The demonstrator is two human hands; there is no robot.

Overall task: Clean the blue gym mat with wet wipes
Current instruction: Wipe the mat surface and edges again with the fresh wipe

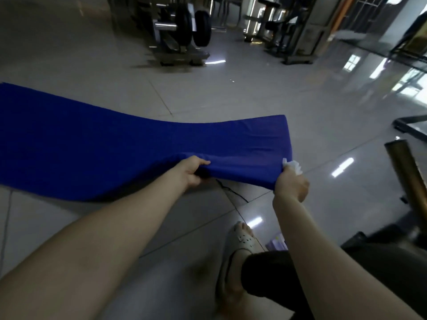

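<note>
At 5 o'clock a sandalled foot (242,241) stood on the tiled floor (323,215). Just beyond it, the left hand (191,173) clenched the near edge of the blue mat (115,139), thumb on top, while at 4 o'clock the right hand (292,188) grasped the mat's near corner together with a bunched white wipe (294,166), and that end was lifted off the floor. The mat stretched away toward 9 o'clock across the tiles, and a rack of weight plates (182,26) stood farther off at 12 o'clock.

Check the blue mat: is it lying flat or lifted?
Partly lifted. The mat is spread on the floor, but the left hand and the right hand, which also holds a white wipe, raise its near edge.
</note>
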